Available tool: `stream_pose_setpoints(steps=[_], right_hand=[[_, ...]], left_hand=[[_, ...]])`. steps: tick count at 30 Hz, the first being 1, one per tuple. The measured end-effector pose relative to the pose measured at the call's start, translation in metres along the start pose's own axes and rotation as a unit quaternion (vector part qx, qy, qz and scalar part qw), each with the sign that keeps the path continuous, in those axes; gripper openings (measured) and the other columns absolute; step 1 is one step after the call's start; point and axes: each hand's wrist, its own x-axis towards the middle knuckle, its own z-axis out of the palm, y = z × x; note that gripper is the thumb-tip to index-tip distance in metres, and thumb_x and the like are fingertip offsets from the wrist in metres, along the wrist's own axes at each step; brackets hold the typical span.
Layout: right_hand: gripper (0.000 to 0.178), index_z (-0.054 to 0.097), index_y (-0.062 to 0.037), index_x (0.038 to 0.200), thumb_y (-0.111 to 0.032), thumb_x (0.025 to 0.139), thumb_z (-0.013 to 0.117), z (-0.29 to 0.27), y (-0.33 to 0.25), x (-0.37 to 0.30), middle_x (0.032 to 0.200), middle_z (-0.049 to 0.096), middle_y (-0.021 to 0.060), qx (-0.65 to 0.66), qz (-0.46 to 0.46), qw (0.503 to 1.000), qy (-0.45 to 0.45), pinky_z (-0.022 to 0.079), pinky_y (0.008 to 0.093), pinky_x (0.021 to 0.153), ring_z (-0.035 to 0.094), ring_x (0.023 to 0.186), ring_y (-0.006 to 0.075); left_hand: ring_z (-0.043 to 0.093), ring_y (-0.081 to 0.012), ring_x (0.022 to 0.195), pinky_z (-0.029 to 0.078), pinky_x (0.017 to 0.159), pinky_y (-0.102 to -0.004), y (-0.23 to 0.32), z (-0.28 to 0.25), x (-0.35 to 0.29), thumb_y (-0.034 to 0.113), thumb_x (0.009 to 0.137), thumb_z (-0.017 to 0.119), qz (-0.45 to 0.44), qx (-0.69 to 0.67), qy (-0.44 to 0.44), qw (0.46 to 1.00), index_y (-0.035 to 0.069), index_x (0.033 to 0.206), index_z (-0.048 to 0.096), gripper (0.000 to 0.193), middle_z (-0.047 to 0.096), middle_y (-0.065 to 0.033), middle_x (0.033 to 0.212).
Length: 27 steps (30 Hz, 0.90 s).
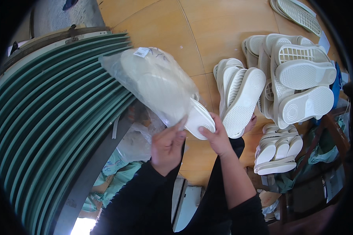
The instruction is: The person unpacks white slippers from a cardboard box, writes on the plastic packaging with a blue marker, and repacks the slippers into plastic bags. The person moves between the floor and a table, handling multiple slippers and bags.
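A clear plastic bag point(153, 82) packed with white shoe soles, with a small white label on it, stretches away from me to the upper left. Out of its near mouth stick the ends of white shoe soles point(199, 119). My right hand point(218, 138) grips these ends, thumb on top and fingers underneath. At the bag's edge, my left hand point(168, 148) has its fingers closed on the plastic, beside the soles. Just right of my right hand, a stack of white soles point(245, 102) leans on the tiled floor.
Green folding slats point(59, 117) fill the left side. A larger pile of white soles point(306, 74) stands at the right, a smaller pile point(278, 150) nearer me, more soles point(300, 17) at the far right. Green bags point(119, 178) lie lower left, a dark wooden frame point(321, 145) lower right.
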Motion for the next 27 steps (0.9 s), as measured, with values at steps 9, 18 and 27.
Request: stream_pose_setpoints(steps=[9,18,27], right_hand=[[0.072,0.037,0.0085,0.14,-0.036,0.093,0.067,0.154,-0.016,-0.004,0.135,0.05,0.0279,0.092,-0.074,0.98,0.16,0.051,0.0405,0.096,0.052,0.125,0.0328],[0.052,0.06,0.0047,0.12,-0.041,0.094,0.063,0.081,-0.113,-0.258,0.11,0.067,0.027,-0.35,-0.165,0.914,-0.124,0.052,0.0464,0.088,0.066,0.104,0.0406],[0.076,0.045,-0.0034,0.142,-0.045,0.086,0.075,0.038,-0.141,-0.49,0.14,0.05,0.0218,-0.47,-0.286,0.833,-0.056,0.044,0.0462,0.104,0.053,0.125,0.04]], left_hand=[[0.06,-0.0131,0.069,0.047,0.062,-0.0318,0.07,-0.018,-0.063,0.02,0.105,0.052,-0.08,-0.019,0.095,0.992,-0.006,0.114,0.069,0.032,0.068,-0.0081,0.079],[0.043,-0.0049,0.054,0.031,0.048,-0.0215,0.197,-0.131,-0.179,0.025,0.106,0.051,-0.112,-0.199,0.093,0.969,-0.003,0.108,0.07,0.034,0.048,0.0052,0.064],[0.04,-0.0053,0.048,0.032,0.041,-0.0234,0.307,-0.118,-0.303,0.03,0.107,0.05,-0.18,-0.351,-0.003,0.919,0.0,0.103,0.065,0.034,0.044,0.0047,0.063]])
